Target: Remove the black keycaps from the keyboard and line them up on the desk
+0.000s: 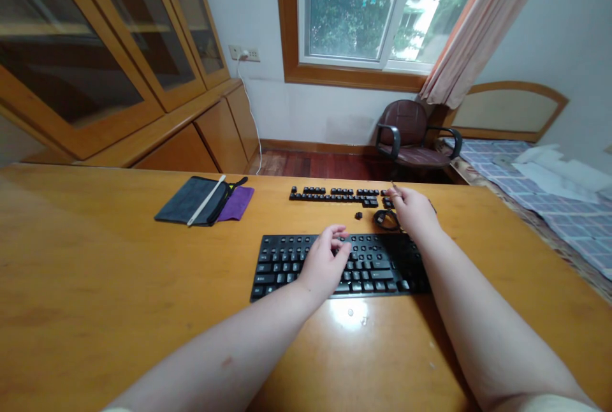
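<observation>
A black keyboard (287, 265) lies on the wooden table, with its upper key rows partly bare of keycaps. Over its middle is my left hand (322, 265), fingers loosely curved and apart, with nothing visible in them. My right hand (414, 211) is beyond the keyboard's far right side, thumb and fingers pinched together. A thin brownish tip shows above those fingers, too small to name. Loose black keycaps (329, 198) stand in rows near the table's far edge, the right end reaching my right hand. One single keycap (358, 215) sits apart from them.
A coiled black cable (385, 220) lies between the keycaps and keyboard. To the left are a dark grey pouch (182, 201), a white stick (206, 201) across it and a purple cloth (238, 203). A brown chair (406, 125) stands beyond the table, near a bed (564, 189).
</observation>
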`<state>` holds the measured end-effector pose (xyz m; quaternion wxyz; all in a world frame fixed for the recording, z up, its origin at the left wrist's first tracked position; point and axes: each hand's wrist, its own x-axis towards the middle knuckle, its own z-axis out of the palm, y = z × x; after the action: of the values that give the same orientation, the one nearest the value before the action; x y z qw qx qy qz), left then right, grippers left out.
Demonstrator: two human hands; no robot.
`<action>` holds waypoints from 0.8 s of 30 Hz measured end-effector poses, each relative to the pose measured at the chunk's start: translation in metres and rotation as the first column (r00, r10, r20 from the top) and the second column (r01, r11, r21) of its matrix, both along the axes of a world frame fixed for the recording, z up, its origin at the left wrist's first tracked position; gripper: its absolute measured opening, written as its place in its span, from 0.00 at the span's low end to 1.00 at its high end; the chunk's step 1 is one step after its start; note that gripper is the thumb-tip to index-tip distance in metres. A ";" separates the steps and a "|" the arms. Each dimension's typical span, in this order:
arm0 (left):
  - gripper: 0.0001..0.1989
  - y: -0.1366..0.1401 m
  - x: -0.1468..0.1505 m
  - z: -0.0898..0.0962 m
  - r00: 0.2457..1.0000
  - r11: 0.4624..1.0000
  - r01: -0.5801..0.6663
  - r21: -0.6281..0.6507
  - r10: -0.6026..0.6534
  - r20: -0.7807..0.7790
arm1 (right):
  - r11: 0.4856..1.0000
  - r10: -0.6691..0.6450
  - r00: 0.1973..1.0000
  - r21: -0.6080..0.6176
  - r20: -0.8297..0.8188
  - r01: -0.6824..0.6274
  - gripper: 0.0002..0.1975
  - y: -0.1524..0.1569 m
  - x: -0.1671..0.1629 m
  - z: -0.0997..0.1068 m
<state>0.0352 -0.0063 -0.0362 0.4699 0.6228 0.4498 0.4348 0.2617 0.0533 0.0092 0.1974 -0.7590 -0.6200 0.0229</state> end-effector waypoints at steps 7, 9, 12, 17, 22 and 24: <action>0.29 -0.019 0.001 0.002 0.785 0.898 0.357 0.258 -0.138 -0.605 | 0.940 0.051 0.981 -0.341 0.188 0.017 0.20 0.009 0.019 -0.009; 0.31 -0.021 0.001 0.001 0.700 0.877 0.415 0.241 -0.139 -0.700 | 0.914 0.089 0.972 -0.406 0.218 0.007 0.20 0.010 0.018 -0.010; 0.32 -0.022 0.000 0.001 0.613 0.854 0.468 0.228 -0.128 -0.780 | 0.880 0.111 0.973 -0.474 0.202 -0.002 0.18 0.007 0.014 -0.008; 0.30 -0.023 -0.002 0.008 0.579 0.848 0.472 0.239 -0.094 -0.810 | 0.872 0.114 0.981 -0.489 0.154 -0.025 0.18 0.004 0.011 0.001; 0.23 -0.023 -0.003 0.016 0.599 0.844 0.462 0.273 -0.070 -0.798 | 0.886 0.076 0.996 -0.462 0.054 -0.042 0.15 0.002 0.013 0.010; 0.19 -0.024 -0.002 0.019 0.591 0.845 0.455 0.282 -0.049 -0.806 | 0.867 0.117 0.993 -0.491 0.023 -0.091 0.10 0.000 0.013 0.010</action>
<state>0.0328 -0.0302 -0.0171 0.1275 0.8987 0.3937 0.1450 0.2748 0.0534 0.0190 -0.0184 -0.7500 -0.6390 0.1696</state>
